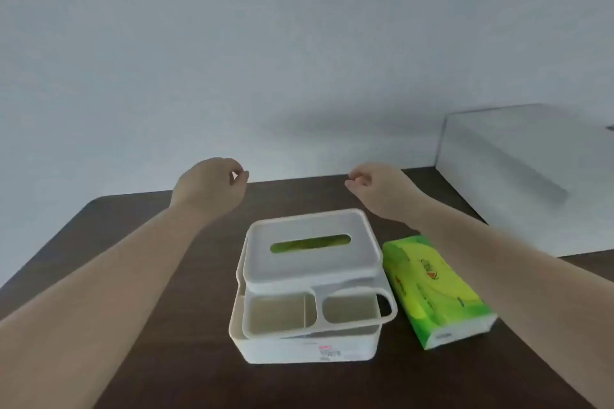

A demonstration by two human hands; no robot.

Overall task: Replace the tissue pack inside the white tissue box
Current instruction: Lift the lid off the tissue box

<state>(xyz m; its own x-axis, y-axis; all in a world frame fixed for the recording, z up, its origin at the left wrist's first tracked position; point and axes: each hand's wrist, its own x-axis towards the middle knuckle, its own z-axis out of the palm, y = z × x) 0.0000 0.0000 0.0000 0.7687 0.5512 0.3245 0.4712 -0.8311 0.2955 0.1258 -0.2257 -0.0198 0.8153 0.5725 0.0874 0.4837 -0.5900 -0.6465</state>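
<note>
The white tissue box (299, 347) stands on the dark brown table (166, 325), near its front middle. Its lid (312, 271) with a slot and two small open compartments sits askew on the base, tilted. Green shows through the slot (310, 243). A green tissue pack (432, 289) lies flat just right of the box. My left hand (212, 188) hovers beyond the box to the left, fingers curled, holding nothing. My right hand (378, 189) hovers beyond the box to the right, fingers also curled and empty. Both hands are apart from the box.
A large white box (531, 176) stands at the back right of the table. A plain pale wall (299, 43) rises behind the table's far edge. The table's left edge slants away at the left.
</note>
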